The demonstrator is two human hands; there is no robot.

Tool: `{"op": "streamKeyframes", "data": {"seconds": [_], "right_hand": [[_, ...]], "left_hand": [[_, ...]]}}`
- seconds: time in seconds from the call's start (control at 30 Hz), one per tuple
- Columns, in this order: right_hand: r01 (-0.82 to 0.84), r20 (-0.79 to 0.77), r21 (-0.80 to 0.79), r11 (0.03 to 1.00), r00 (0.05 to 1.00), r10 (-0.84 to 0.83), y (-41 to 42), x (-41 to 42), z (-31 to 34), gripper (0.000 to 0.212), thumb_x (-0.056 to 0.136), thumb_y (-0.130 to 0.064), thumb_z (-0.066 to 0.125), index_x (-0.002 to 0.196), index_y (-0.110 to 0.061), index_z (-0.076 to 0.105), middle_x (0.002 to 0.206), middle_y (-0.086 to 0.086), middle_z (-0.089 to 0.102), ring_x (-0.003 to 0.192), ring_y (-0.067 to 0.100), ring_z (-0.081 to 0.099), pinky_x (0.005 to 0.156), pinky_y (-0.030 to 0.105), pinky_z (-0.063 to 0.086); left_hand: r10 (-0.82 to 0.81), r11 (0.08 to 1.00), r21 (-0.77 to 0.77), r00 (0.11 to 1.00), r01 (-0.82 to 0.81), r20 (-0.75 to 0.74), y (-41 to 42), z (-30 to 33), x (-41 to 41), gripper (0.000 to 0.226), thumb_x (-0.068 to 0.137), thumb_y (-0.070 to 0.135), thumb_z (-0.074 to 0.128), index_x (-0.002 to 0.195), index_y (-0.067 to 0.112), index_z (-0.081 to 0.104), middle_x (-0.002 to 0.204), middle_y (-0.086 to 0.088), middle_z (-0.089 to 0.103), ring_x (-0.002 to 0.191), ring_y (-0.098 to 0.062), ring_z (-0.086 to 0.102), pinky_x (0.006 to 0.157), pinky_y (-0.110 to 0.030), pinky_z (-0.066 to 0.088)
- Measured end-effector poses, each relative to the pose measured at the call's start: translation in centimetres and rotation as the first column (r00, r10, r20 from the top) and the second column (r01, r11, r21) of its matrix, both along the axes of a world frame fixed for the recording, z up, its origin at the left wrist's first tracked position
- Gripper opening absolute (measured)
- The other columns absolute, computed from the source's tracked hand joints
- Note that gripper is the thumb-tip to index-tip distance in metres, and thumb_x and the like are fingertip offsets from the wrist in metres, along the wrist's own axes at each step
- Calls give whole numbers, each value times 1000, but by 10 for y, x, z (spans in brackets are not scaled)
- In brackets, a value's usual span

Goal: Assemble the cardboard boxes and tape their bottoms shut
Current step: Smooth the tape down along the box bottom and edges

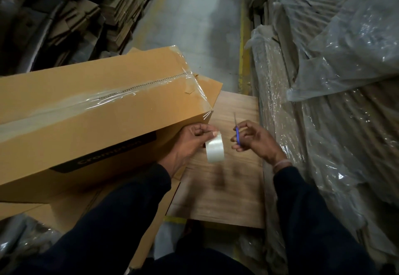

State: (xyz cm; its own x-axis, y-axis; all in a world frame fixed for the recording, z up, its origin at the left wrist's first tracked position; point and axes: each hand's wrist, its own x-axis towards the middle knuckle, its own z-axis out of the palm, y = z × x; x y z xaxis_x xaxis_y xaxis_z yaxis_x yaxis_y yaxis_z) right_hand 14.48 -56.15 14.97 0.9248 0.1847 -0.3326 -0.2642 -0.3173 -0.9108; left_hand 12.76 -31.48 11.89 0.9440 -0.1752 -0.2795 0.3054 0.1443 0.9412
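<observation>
Left of centre we have the cardboard box [90, 110] lying long side toward us, tilted, resting on more flat cardboard [67, 212] below it. Clear tape strip [103, 99] runs along its top seam and wraps over the far-right end, wrinkled at the corner; dark printed label [108, 153] on the near face, text too blurred to read. Our left hand [192, 140] sits at the box's lower right corner, touching or just beside it, can't tell which. Left fingers [201, 128] are curled, thumb and fingers pinching a roll of clear tape [214, 150] that hangs below the hand. Our right hand [252, 137] is just right of the roll, apart from it, fingers loosely curled round a pair of scissors [236, 130] with a blue handle, thin blades pointing up and away from us; whether the blades are apart, we can't tell. Both hands hover over a wood-grain surface [226, 188], motion-blurred in the middle. Dark sleeves [313, 220] on both arms, a pale band [281, 163] on the right wrist. Right side: stacks of board wrapped in clear plastic film [345, 80]. Upper left: piles of flattened cardboard [97, 15] in shadow. Grey concrete floor [194, 15] runs up the middle with a yellow line [244, 58] along its right edge.
</observation>
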Motion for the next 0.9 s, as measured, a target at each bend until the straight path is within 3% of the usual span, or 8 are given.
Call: {"op": "streamKeyframes", "data": {"seconds": [0.07, 0.13, 0.2, 0.27, 0.53, 0.63, 0.77, 0.9], "right_hand": [[-183, 3, -37, 983, 983, 183, -3, 19, 25, 29, 94, 9, 70, 122, 8, 60, 93, 25, 70, 84, 39, 76, 72, 37, 66], [-342, -56, -84, 936, 939, 338, -7, 39, 43, 46, 87, -12, 84, 121, 8, 61, 94, 16, 72, 92, 40, 74, 81, 41, 64], [-451, -162, -161, 878, 889, 428, -10, 59, 55, 72, 69, -39, 98, 119, -1, 62, 103, 13, 71, 92, 31, 73, 85, 41, 63], [-533, -239, -230, 814, 842, 483, -8, 76, 60, 84, 52, -50, 99, 115, -9, 60, 105, 12, 70, 86, 20, 69, 83, 39, 59], [-769, -391, -252, 587, 636, 665, 24, 109, 78, 94, 49, -45, 104, 121, -3, 60, 98, 8, 71, 90, 24, 63, 82, 36, 53], [-789, -404, -280, 546, 613, 679, 38, 116, 82, 82, 52, -39, 97, 119, -6, 61, 94, 3, 71, 88, 22, 62, 78, 31, 54], [-818, -432, -319, 479, 575, 694, 53, 123, 85, 72, 53, -35, 97, 113, -11, 64, 94, 5, 71, 88, 22, 63, 82, 36, 53], [-818, -402, -358, 450, 571, 716, 58, 128, 82, 39, 76, 1, 91, 104, -11, 66, 89, 11, 74, 84, 22, 68, 83, 39, 54]], "left_hand": [[-4, 1000, -17, 1000, 4, -12, 1, -1, 1, 22, 93, 15, 79, 114, 10, 78, 114, -2, 79, 101, -13, 73, 73, -22, 56], [-23, 999, -45, 999, 22, -30, 0, -3, 3, 21, 94, 13, 77, 114, 10, 78, 114, -4, 79, 99, -14, 73, 75, -24, 56], [-45, 997, -59, 998, 43, -47, 1, -3, 4, 20, 95, 14, 76, 114, 9, 78, 113, -5, 79, 98, -15, 73, 77, -26, 57], [-51, 996, -74, 997, 46, -65, 2, -3, 4, 21, 95, 16, 76, 114, 8, 78, 111, -7, 79, 96, -17, 72, 77, -26, 56], [-42, 988, -155, 993, 25, -109, -2, -6, 1, 29, 92, 31, 81, 108, 8, 78, 100, -11, 76, 87, -21, 68, 75, -29, 53], [-59, 981, -189, 993, 38, -105, -2, -5, 2, 45, 83, 38, 87, 111, 4, 77, 111, -20, 76, 98, -30, 69, 91, -41, 52], [-60, 977, -210, 992, 36, -111, -4, -5, 4, 49, 82, 31, 87, 117, -1, 75, 120, -25, 73, 103, -30, 69, 97, -42, 53], [-66, 971, -235, 992, 39, -108, -3, -4, 3, 44, 89, 25, 84, 118, -6, 73, 118, -25, 73, 102, -28, 70, 93, -38, 56]]}}
